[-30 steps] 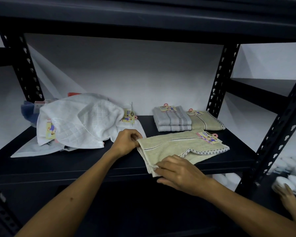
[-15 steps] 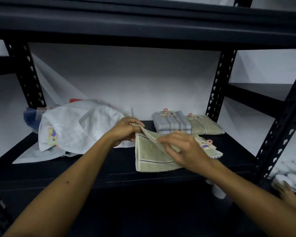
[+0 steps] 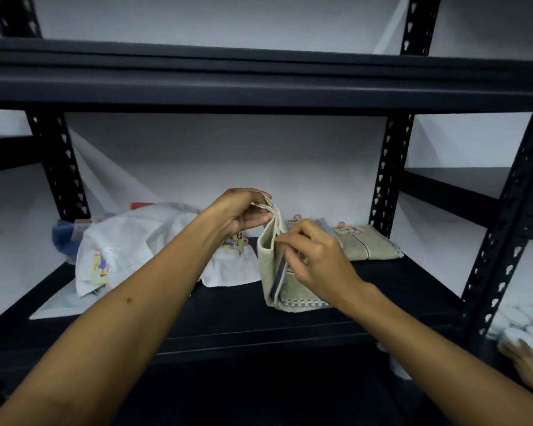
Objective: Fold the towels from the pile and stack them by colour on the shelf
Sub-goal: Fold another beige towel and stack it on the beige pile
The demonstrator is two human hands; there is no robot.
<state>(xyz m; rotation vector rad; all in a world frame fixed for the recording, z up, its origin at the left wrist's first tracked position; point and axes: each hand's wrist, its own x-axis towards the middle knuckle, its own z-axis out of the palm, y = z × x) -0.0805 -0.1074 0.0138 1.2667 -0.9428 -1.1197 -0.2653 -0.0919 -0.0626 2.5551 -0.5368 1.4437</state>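
A beige-green towel (image 3: 270, 269) with a dark stripe hangs folded above the black shelf (image 3: 259, 327), its lower edge resting on the board. My left hand (image 3: 243, 210) pinches its top corners, and my right hand (image 3: 314, 256) grips its side edge a little lower. To the left lies the loose pile of white towels (image 3: 130, 241) with paper tags, a blue one (image 3: 63, 241) at its far end. Behind my right hand sit a folded grey striped towel (image 3: 325, 224), mostly hidden, and a folded beige-green towel (image 3: 370, 245).
Black perforated uprights (image 3: 388, 179) stand at the back, and an upper shelf board (image 3: 259, 81) runs overhead. At the lower right, white round lids (image 3: 520, 321) lie on a neighbouring shelf, and another person's hand (image 3: 526, 361) rests there.
The beige-green towel lay flat on the shelf; my two hands folded it over and lifted it upright by its top edge. The camera tilted upward.
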